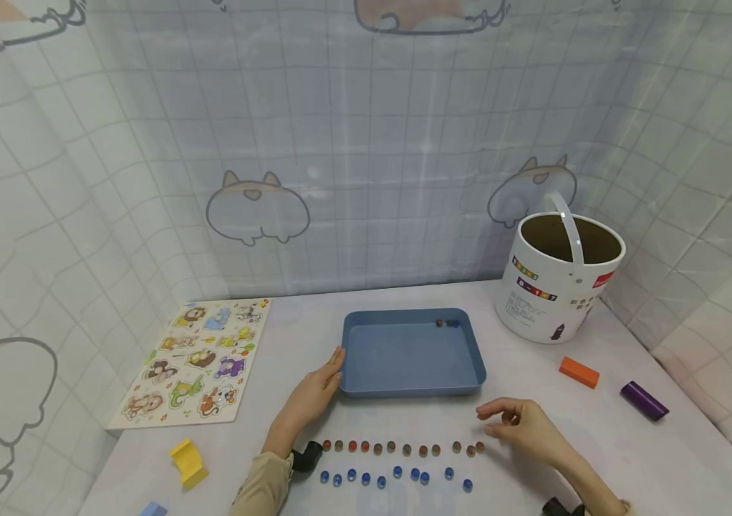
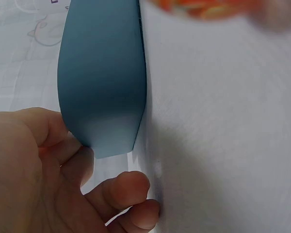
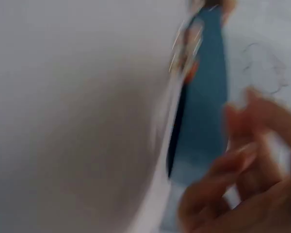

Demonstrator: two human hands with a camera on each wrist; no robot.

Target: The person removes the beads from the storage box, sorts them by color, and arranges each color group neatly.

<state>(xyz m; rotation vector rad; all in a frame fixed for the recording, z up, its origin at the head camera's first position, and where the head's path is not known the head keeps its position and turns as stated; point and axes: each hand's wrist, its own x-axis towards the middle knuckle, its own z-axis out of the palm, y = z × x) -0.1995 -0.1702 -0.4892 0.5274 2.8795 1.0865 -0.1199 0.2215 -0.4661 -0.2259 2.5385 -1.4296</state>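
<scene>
My left hand (image 1: 314, 388) rests against the left side of a blue rectangular tray (image 1: 407, 392), its fingers fairly straight along the wall. In the left wrist view, the fingers (image 2: 41, 124) touch the tray's corner. Just off the tray's front right corner hovers my right hand (image 1: 523, 428), thumb and index finger apart with nothing visible between them; it is blurred in the right wrist view. In front of the tray runs a row of reddish and brownish glass marbles (image 1: 407, 450). Nearer me is a looser row of blue marbles (image 1: 382, 482). A few small marbles (image 1: 440, 323) sit inside the tray's back right corner.
A white bucket (image 1: 533, 308) with a handle stands at the back right. Orange (image 1: 579, 373) and purple (image 1: 644, 401) blocks lie before it. At left are an animal puzzle board (image 1: 195, 365), a yellow curved block (image 1: 188, 464) and a light blue block (image 1: 154, 509). A patterned curtain (image 1: 366, 179) hangs behind.
</scene>
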